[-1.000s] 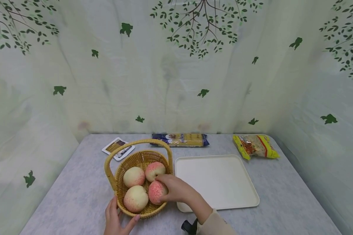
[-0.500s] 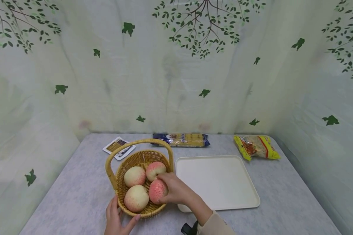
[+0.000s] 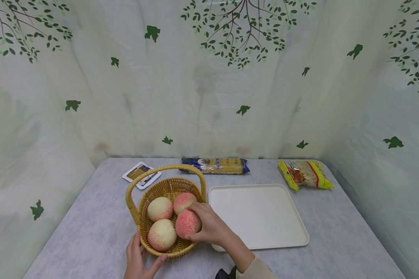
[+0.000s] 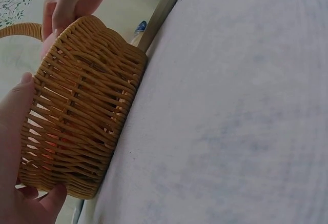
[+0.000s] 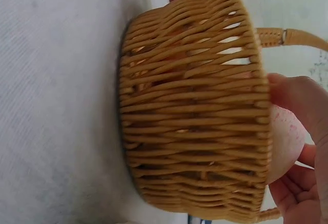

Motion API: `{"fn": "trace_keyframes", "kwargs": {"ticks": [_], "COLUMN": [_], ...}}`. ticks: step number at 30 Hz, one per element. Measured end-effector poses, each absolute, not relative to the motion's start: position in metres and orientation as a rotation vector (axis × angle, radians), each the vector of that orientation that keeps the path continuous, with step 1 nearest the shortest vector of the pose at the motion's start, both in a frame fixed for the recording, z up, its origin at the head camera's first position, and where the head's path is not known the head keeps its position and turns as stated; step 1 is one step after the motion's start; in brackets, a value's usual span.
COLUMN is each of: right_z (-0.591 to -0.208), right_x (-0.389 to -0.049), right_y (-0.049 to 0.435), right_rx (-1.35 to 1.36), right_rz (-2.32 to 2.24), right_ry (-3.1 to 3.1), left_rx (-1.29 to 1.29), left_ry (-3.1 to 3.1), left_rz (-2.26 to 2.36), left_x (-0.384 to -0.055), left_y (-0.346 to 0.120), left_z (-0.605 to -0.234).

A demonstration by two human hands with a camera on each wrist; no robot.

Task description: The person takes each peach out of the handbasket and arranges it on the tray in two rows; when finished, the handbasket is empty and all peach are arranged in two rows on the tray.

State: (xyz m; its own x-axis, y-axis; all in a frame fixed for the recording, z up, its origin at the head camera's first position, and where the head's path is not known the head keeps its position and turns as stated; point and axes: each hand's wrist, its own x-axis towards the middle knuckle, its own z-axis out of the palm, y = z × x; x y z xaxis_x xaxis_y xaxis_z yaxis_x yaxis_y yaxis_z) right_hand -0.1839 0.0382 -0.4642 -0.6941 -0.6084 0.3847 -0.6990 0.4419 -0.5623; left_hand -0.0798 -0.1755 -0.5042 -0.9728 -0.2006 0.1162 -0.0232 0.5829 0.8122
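Pink-speckled peach (image 3: pixel 188 224) at the right side of a wicker basket (image 3: pixel 177 254), gripped between the fingers and thumb of the right hand (image 3: pixel 213 226); the right wrist view shows it projecting above the rim, though whether its underside clears the basket's floor cannot be told. Such a fruit is probably light and firm, its rounded skin apt to roll; the best hold is likely a spread pinch about the widest part, without hard squeezing. Fingers and thumb of the left hand (image 3: pixel 136 263) bend around the near left wall of the basket. Three further peaches (image 3: pixel 162 235) lie inside. On the grey desk (image 3: pixel 335 224), a white tray (image 3: pixel 258 215) lies just to the right; along the far side lie a blue-and-gold packet (image 3: pixel 227 166), a yellow bag (image 3: pixel 303 174) and, behind the basket at left, a flat white-edged item (image 3: pixel 142 175).
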Motion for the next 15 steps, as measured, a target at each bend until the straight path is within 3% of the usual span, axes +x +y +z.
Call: {"fn": "trace_keyframes", "kwargs": {"ticks": [15], "right_z": [-0.418], "right_x": [-0.16], "right_y": [0.073], "right_rx": [1.083], "right_rz": [1.194], "right_ry": [-2.261], "left_rx": [0.197], "left_ry": [-2.634], "left_rz": [-1.364], "left_x": [-0.08], "left_y": [-0.176], "left_z": [-0.502]}}
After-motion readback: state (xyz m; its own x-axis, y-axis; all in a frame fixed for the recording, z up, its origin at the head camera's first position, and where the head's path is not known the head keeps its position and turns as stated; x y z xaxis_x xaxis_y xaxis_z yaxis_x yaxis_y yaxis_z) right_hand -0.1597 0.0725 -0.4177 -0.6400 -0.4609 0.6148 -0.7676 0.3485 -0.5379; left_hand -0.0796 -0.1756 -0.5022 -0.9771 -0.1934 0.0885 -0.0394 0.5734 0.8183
